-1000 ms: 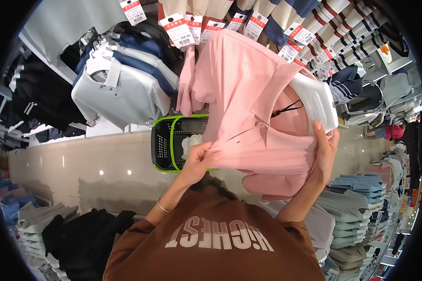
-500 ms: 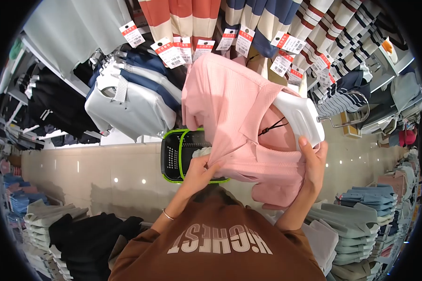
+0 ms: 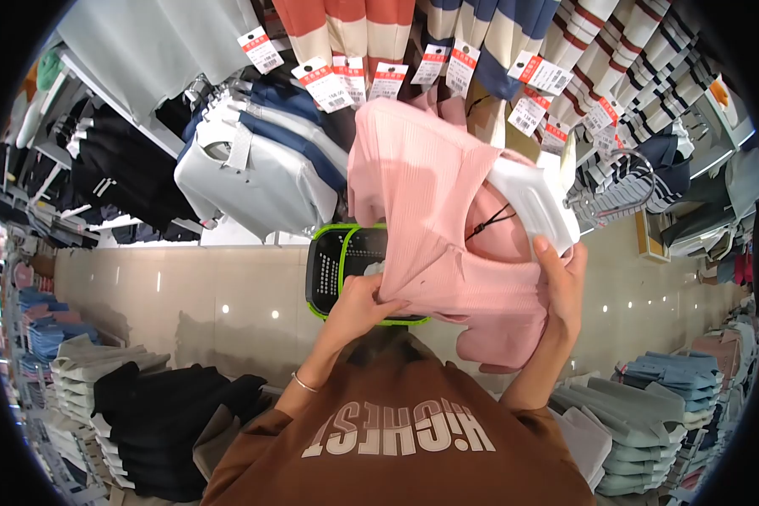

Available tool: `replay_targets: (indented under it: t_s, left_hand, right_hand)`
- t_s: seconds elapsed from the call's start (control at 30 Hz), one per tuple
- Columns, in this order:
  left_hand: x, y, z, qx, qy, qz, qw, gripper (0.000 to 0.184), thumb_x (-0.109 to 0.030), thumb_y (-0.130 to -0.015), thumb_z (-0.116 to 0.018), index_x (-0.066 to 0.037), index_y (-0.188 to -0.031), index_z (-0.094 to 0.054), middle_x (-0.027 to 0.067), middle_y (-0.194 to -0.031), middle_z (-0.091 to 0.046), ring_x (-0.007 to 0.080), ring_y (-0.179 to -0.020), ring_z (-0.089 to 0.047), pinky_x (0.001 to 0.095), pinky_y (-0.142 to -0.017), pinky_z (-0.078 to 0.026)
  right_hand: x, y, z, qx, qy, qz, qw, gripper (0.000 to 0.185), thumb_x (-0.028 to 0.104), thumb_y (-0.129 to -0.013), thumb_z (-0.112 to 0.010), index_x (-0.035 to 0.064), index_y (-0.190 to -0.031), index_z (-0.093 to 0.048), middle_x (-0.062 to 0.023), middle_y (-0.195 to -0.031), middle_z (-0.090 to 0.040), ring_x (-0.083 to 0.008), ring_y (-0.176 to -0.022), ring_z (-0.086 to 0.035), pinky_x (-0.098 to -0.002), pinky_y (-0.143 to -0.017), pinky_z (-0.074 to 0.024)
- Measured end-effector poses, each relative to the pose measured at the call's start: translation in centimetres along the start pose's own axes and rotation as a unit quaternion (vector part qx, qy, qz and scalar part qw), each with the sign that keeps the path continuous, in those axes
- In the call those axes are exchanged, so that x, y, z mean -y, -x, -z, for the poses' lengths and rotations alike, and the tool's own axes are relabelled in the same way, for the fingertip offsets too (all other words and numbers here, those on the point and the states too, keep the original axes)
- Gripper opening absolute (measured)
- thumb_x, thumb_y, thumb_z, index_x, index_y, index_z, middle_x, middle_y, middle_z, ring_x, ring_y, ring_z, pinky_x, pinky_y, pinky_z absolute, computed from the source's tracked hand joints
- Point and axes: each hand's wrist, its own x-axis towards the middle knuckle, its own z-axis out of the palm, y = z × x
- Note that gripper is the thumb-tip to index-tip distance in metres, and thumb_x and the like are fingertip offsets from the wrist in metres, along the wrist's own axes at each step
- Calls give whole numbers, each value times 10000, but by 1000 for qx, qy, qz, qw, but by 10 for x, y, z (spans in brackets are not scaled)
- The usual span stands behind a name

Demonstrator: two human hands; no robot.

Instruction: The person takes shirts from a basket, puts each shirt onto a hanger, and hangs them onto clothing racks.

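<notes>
A pink collared shirt (image 3: pixel 430 194) hangs on a white hanger (image 3: pixel 535 202), held up in front of me. My left hand (image 3: pixel 360 305) pinches the shirt's front edge. At the shoulder, my right hand (image 3: pixel 562 287) grips the hanger's end together with the pink fabric, its thumb on the white plastic. A black cord shows inside the open collar. Below and behind the shirt stands a black basket with a green rim (image 3: pixel 325 274), partly covered by the shirt and my left hand; something white lies in it.
Striped garments with price tags (image 3: pixel 531 111) hang above. Grey and navy shirts (image 3: pixel 257 181) hang on the left, black clothes (image 3: pixel 126 177) beyond them. Folded black clothes (image 3: pixel 164 422) lie at lower left, folded grey ones (image 3: pixel 637 417) at lower right. A metal rack hook (image 3: pixel 641 181) juts out at right.
Since the earliest frame, the shirt and hanger have shifted slightly down and left. The view has shifted, so the racks and basket appear further right. Both hands keep their hold.
</notes>
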Motion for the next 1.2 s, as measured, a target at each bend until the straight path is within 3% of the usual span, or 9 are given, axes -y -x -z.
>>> replay_targets:
  t_s: [0.1, 0.13, 0.23, 0.33, 0.43, 0.63, 0.83, 0.97, 1.2]
  left_hand:
    - [4, -2, 7, 6, -12, -3, 1000, 243, -57, -758, -717, 72, -955, -658, 91, -714, -677, 58, -619, -568, 238, -548, -476]
    - [11, -3, 5, -23, 26, -32, 999, 238, -109, -757, -708, 67, -906, -650, 172, -619, -603, 165, -486, -522, 286, -523, -445]
    - [15, -8, 10, -12, 51, -45, 998, 219, -93, -775, -686, 63, -922, -649, 133, -641, -618, 118, -510, -494, 259, -522, -437]
    - [17, -12, 15, 31, 104, -27, 994, 214, -22, -819, -641, 61, -1016, -642, 42, -820, -670, 49, -704, -562, 209, -624, -462]
    - [29, -17, 12, -2, 147, -60, 987, 224, -50, -791, -663, 57, -986, -648, 29, -785, -662, 38, -638, -504, 211, -552, -432]
    - [19, -23, 11, 18, 326, 15, 945, 245, -1, -770, -702, 71, -999, -655, 52, -874, -680, 52, -715, -592, 205, -636, -491]
    - [2, -22, 10, 46, 266, -1, 963, 225, -25, -747, -748, 56, -945, -678, 67, -871, -694, 65, -746, -617, 211, -671, -510]
    - [-8, -23, 1, 46, 266, -1, 963, 161, -41, -743, -757, 39, -868, -697, 36, -774, -679, 43, -668, -583, 197, -591, -476]
    - [-4, -29, -18, -32, 341, 28, 939, 148, -118, -795, -729, -11, -705, -681, -29, -579, -594, 6, -467, -448, 180, -400, -303]
  right_hand:
    - [-1, -3, -10, -4, -18, 13, 1000, 403, 176, -840, -679, -74, -1131, -553, -52, -984, -610, -72, -818, -524, -224, -691, -414]
    - [-3, -4, -11, -3, -20, 14, 1000, 401, 175, -842, -676, -74, -1131, -553, -52, -985, -610, -71, -819, -524, -222, -692, -414]
    - [-6, -5, -17, -13, -22, 23, 999, 393, 171, -846, -670, -72, -1132, -554, -48, -984, -610, -67, -816, -523, -213, -688, -410]
    - [-6, -2, -21, -30, -24, 24, 999, 387, 169, -848, -667, -68, -1133, -557, -41, -974, -608, -60, -804, -516, -204, -679, -404]
    - [-9, -3, -23, -40, -26, 21, 999, 383, 173, -847, -671, -63, -1128, -562, -33, -955, -604, -53, -787, -504, -200, -667, -396]
    - [-16, -4, -21, -41, -1, -11, 999, 375, 183, -848, -673, -55, -1121, -574, -16, -930, -600, -40, -766, -486, -197, -646, -382]
    - [-22, 6, -33, -26, 8, -47, 999, 398, 139, -804, -705, -53, -1126, -570, -37, -995, -619, -75, -856, -540, -233, -757, -440]
    - [-38, 17, -47, 101, 5, -10, 995, 562, 91, -673, -798, -51, -1158, -553, -63, -1067, -621, -116, -968, -557, -271, -877, -441]
    - [-61, 33, -67, 139, 11, -46, 989, 603, -6, -569, -834, -31, -1111, -573, -61, -1018, -628, -101, -921, -563, -282, -838, -477]
